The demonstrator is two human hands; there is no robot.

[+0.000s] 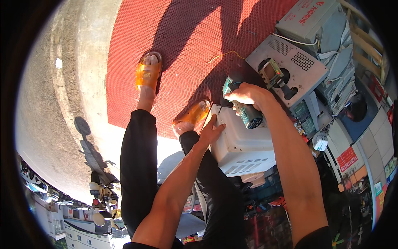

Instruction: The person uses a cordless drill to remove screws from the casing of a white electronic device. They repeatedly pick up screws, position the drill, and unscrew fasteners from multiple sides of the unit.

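My right hand (248, 94) is wrapped round a teal and black cordless power driver (251, 117) above the upper edge of a white appliance casing (244, 143). The driver's vented round end faces me; whether its tip touches the casing cannot be made out. My left hand (211, 133) grips the casing's left edge, thumb on its face and fingers along the side. Slotted vents mark the casing's near side. It stands tilted beside my right foot and leg.
A grey perforated metal panel with a transformer-like part (271, 72) lies at the right, by a grey box (306, 18) and bagged material. A thin yellow wire (228, 54) trails on the red mat (182, 74). Cluttered parts fill the lower right. A parked scooter (103, 195) stands lower left.
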